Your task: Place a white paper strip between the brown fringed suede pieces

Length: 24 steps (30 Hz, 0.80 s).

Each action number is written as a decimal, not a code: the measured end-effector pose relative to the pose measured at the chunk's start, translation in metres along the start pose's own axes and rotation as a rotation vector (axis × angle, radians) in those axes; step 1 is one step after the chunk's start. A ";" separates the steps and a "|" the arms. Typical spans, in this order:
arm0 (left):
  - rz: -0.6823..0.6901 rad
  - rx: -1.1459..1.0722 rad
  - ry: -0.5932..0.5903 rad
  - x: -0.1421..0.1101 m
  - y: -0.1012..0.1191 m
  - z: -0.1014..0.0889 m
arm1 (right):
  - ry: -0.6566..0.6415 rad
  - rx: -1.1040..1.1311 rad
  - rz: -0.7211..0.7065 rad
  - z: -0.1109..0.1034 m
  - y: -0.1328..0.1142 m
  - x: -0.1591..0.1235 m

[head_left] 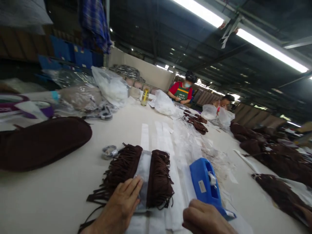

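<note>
My left hand (pixel 123 203) lies flat, fingertips on a pale, see-through strip (pixel 144 165) that runs down the middle of a dark brown fringed piece (pixel 159 178). The fringe spreads out on both sides of that strip. Under the piece run long white paper-like strips (pixel 168 139) along the table. My right hand (pixel 204 216) is curled closed at the bottom, just in front of a blue tape dispenser (pixel 203 182). Whatever its fingers may hold is hidden. A small clear roll (pixel 109 151) lies left of the fringe.
A brown oval piece (pixel 46 141) and scissors (pixel 103 112) are on the left. Clear plastic bags (pixel 110 86) and a yellow-marked jar (pixel 144 97) stand farther back. Brown pieces (pixel 280 156) pile up at the right. Two people, one in a green apron (pixel 182 92), are across the table.
</note>
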State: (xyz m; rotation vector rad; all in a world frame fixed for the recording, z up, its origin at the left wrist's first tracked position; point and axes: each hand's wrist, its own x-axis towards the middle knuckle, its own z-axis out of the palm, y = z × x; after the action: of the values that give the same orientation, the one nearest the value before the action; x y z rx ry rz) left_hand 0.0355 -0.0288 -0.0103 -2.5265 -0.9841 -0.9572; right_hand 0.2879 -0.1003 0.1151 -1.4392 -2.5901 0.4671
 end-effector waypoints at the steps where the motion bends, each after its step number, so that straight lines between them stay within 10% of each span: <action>1: -0.027 0.003 -0.008 0.000 0.002 -0.001 | -0.059 -0.010 -0.013 -0.013 -0.008 0.021; 11: -0.129 -0.024 0.054 -0.004 0.004 0.006 | -0.367 -0.272 -0.286 -0.015 -0.003 0.166; 24: -0.115 -0.095 0.219 -0.009 0.002 0.030 | -0.518 -0.301 -0.024 0.001 0.008 0.211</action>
State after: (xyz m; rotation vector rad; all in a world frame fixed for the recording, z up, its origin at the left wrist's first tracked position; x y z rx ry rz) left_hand 0.0464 -0.0210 -0.0384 -2.3944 -1.0480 -1.3116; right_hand 0.1818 0.0819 0.1064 -1.5376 -3.1989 0.5218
